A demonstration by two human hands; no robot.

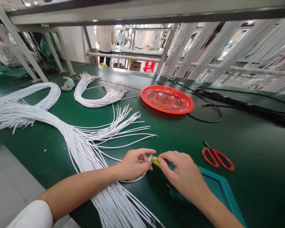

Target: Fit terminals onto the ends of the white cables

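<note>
My left hand (134, 164) pinches the end of a white cable (138, 180) between thumb and fingers, with the index finger stretched out above. Facing it, my right hand (180, 169) is closed on a small yellow piece (155, 161) that meets the cable end. Its exact kind is partly hidden by the fingers. Under my left forearm runs a large bundle of white cables (78, 145), its loose ends fanned out beyond the hand. A teal tray (225, 193) lies beneath my right forearm.
Red-handled scissors (217, 156) lie right of my right hand. A red round plate (167, 99), a curled white cable bundle (92, 100) and black cables (247, 107) are farther back on the green table (180, 133). A metal frame (133, 14) crosses overhead. A person (106, 38) stands beyond.
</note>
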